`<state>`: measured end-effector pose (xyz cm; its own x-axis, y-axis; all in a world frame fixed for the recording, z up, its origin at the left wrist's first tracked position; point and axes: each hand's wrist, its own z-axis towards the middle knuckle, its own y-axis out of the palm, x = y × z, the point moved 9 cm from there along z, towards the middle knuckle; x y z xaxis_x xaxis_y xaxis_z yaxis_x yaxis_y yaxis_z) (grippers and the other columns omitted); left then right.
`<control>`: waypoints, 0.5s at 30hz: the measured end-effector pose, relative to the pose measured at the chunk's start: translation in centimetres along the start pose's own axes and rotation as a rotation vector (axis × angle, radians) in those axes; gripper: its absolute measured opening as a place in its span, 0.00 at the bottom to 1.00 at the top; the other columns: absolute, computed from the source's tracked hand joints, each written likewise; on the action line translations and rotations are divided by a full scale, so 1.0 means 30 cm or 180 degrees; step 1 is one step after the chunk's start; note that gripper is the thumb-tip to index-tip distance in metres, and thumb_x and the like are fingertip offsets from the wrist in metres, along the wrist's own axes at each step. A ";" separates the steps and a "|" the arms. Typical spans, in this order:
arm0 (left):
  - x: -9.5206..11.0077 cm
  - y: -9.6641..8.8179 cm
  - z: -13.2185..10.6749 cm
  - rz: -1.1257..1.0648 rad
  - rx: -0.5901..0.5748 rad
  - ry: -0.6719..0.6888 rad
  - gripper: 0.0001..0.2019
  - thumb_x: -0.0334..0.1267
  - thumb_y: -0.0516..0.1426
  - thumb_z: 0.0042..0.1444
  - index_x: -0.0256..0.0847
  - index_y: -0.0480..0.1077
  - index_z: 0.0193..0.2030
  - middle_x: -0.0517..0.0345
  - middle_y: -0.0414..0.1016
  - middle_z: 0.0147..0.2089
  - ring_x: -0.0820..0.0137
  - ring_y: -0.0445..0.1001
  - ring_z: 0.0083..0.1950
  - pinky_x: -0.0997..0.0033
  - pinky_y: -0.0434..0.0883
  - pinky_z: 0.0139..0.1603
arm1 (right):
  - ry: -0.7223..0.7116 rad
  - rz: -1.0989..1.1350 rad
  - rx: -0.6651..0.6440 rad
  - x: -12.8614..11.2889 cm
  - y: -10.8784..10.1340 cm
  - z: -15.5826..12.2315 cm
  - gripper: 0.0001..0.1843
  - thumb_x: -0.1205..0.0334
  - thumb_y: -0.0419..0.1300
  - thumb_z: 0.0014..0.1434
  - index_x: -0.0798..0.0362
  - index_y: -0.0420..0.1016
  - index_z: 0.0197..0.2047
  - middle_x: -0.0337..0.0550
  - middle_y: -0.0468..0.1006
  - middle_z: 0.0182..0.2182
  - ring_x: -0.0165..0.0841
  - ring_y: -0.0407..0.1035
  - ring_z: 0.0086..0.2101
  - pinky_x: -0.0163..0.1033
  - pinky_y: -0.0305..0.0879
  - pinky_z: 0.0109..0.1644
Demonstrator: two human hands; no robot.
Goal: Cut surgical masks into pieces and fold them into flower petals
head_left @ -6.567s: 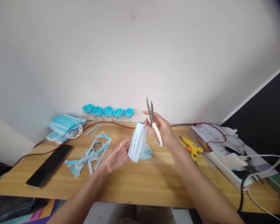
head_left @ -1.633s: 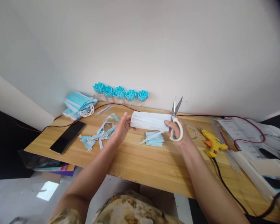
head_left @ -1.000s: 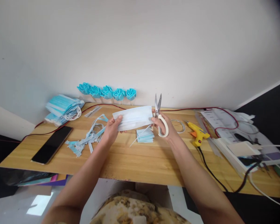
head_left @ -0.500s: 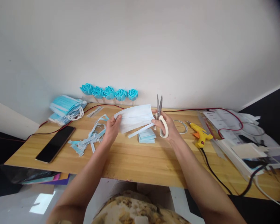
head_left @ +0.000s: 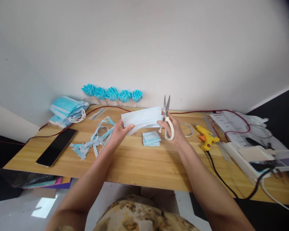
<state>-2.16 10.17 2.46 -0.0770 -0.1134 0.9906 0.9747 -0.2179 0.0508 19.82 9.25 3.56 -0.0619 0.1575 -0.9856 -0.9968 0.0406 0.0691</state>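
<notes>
A pale blue face mask (head_left: 143,116) without visible ear loops is stretched level above the table. My left hand (head_left: 120,132) is closed on its left end, thumb on top. My right hand (head_left: 173,129) pinches the mask's right end and also carries white-handled scissors (head_left: 169,123), their blades slightly apart and pointing up. Below the mask lies a small stack of cut blue mask pieces (head_left: 151,139). Left of it, near my left hand, is a loose pile of cut-off strips (head_left: 92,142).
Blue fabric flowers (head_left: 112,94) on sticks lean against the wall. Bagged masks (head_left: 67,109) and a phone (head_left: 56,147) are at left. On the right are a roll of tape (head_left: 190,129), a yellow glue gun (head_left: 207,138) with its cord, and a power strip (head_left: 243,160).
The mask has shifted slightly right and its lower edge is gathered closer. A narrow strip that hung beneath it no longer shows separately. My left thumb now lies across the mask's lower edge.
</notes>
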 end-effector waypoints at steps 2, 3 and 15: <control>0.025 0.011 0.002 0.0006 -0.0119 0.0218 0.37 0.44 0.68 0.43 0.40 0.64 0.61 0.48 0.75 0.53 0.64 0.77 0.44 0.72 0.74 0.39 | -0.0002 0.0027 0.0118 0.001 -0.015 0.005 0.20 0.58 0.67 0.49 0.49 0.74 0.47 0.36 0.70 0.33 0.30 0.62 0.31 0.35 0.59 0.33; 0.036 0.013 0.002 0.0057 -0.0143 0.0323 0.39 0.41 0.68 0.42 0.41 0.62 0.63 0.47 0.71 0.59 0.62 0.74 0.52 0.72 0.73 0.44 | 0.0000 0.0028 0.0146 0.002 -0.020 0.006 0.21 0.58 0.67 0.48 0.48 0.74 0.47 0.36 0.70 0.33 0.30 0.62 0.31 0.35 0.59 0.33; 0.049 -0.013 0.011 -0.0121 0.0233 0.0411 0.38 0.31 0.60 0.47 0.44 0.57 0.67 0.58 0.73 0.44 0.79 0.65 0.26 0.77 0.65 0.27 | -0.0083 -0.0100 0.0048 -0.033 0.000 -0.008 0.19 0.58 0.68 0.48 0.48 0.74 0.44 0.36 0.71 0.32 0.30 0.62 0.31 0.35 0.60 0.35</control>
<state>-2.59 10.41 3.95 -0.1360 -0.2311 0.9634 0.9829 -0.1537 0.1019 19.87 8.85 4.48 -0.0291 0.1815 -0.9830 -0.9973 0.0608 0.0408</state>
